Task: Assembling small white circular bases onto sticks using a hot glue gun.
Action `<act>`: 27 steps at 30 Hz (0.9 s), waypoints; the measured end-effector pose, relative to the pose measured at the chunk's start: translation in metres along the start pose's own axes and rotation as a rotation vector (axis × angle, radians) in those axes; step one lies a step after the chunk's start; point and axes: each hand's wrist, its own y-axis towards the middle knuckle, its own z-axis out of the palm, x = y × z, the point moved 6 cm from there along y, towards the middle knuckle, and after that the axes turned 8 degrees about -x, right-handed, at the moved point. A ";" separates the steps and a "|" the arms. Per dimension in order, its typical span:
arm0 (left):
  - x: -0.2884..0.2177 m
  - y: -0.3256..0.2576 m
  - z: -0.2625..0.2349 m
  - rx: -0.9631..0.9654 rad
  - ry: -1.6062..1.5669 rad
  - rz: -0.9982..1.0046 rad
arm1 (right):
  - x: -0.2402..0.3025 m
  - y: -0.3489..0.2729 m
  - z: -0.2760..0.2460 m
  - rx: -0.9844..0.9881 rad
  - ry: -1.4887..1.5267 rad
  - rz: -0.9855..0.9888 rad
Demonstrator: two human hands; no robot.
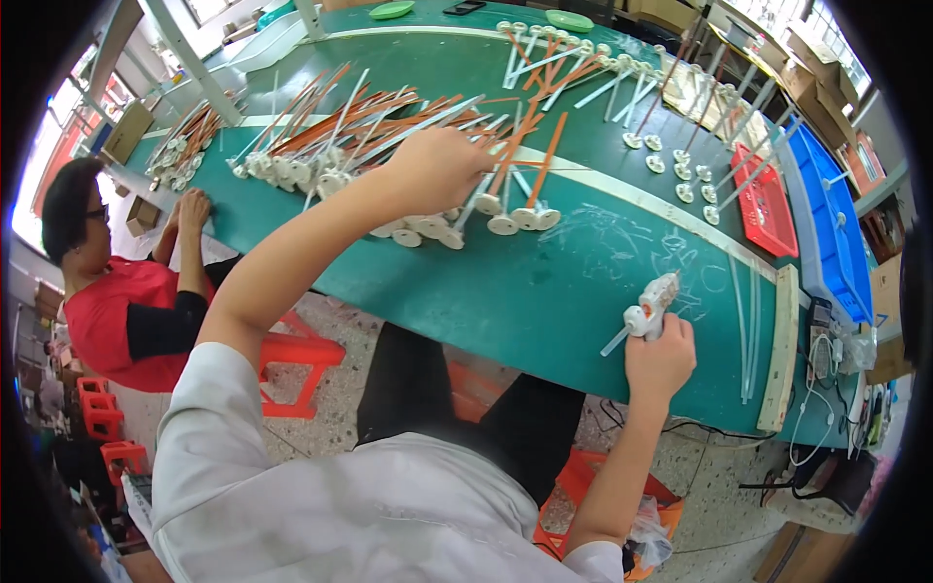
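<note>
My right hand (663, 361) grips a white hot glue gun (657, 293) above the green table, its nozzle pointing away from me. A translucent glue stick (614, 342) sticks out of the gun's back end. Stretched out to the far left, my left hand (442, 163) is closed among a heap of flat brown and white strips (389, 131) with round white discs at their ends. Its fingertips are at some brown strips (505, 165); I cannot make out what they pinch. Several discs (428, 229) lie below that hand at the table's near edge.
A person in red (126, 321) sits at the left. More disc-ended strips (622, 73) lie at the back, with upright ones (702, 185) at the right. Beyond are a red basket (763, 209) and blue tray (826, 214). Loose glue sticks (748, 330) lie near the wooden edge strip (777, 360).
</note>
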 end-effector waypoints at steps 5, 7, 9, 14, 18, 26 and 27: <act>0.009 -0.006 0.000 -0.112 -0.265 0.033 | -0.002 -0.001 0.002 0.004 -0.018 0.009; 0.015 -0.006 0.001 -0.115 -0.385 0.047 | -0.004 -0.002 0.004 0.009 -0.022 -0.002; 0.035 -0.006 0.009 -0.209 -0.342 0.098 | -0.003 -0.003 0.004 0.006 -0.012 -0.008; 0.069 0.000 0.026 0.021 -0.200 -0.125 | -0.001 -0.005 0.004 -0.002 -0.021 -0.017; 0.062 -0.002 0.015 0.227 -0.050 -0.048 | -0.003 -0.006 0.004 -0.018 -0.019 -0.015; 0.066 -0.004 0.012 0.250 0.130 -0.091 | -0.004 -0.007 0.005 -0.006 -0.023 -0.015; 0.074 -0.005 0.012 0.256 0.134 -0.090 | -0.003 -0.005 0.005 -0.014 -0.024 -0.015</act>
